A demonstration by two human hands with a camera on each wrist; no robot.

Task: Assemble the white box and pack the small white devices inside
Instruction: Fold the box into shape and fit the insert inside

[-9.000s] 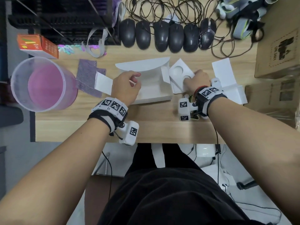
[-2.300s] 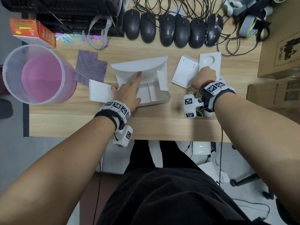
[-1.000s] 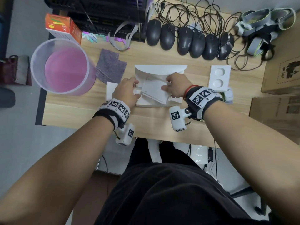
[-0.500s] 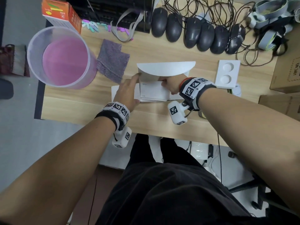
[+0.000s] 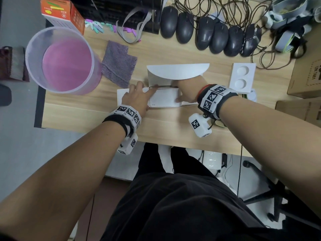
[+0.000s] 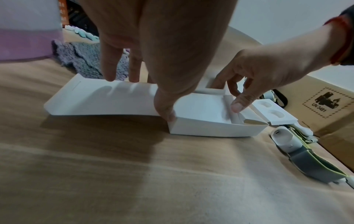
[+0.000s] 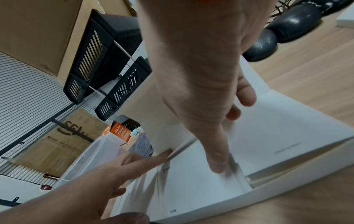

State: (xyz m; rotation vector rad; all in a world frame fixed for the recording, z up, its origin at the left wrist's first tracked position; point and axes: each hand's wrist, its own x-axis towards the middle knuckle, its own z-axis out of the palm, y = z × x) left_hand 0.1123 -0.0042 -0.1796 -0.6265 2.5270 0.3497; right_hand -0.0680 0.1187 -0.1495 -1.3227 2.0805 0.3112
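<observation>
The white box (image 5: 177,72) lies open at the table's middle, its rounded lid flap standing up at the back. A flat white pack (image 5: 164,99) lies inside it. My right hand (image 5: 180,91) holds the pack's right end, thumb (image 6: 237,106) on its near edge and curled fingers at the far side. My left hand (image 5: 144,92) has straight fingers; its thumb (image 6: 166,112) presses the box's front left corner, beside the spread side flap (image 6: 99,100). A white tray with two round hollows (image 5: 242,77) lies right of the box. A small white device (image 6: 283,136) on a grey strap lies next to it.
A clear tub with a pink bottom (image 5: 64,61) and a purple cloth (image 5: 118,66) sit at the left. A row of black mice (image 5: 208,37) with tangled cables lines the back. Cardboard boxes (image 5: 307,66) stand at the right, an orange carton (image 5: 60,11) at the back left.
My right hand carried the flat white pack from the right into the box, where it now lies flatter. The left hand stayed at the box's left side.
</observation>
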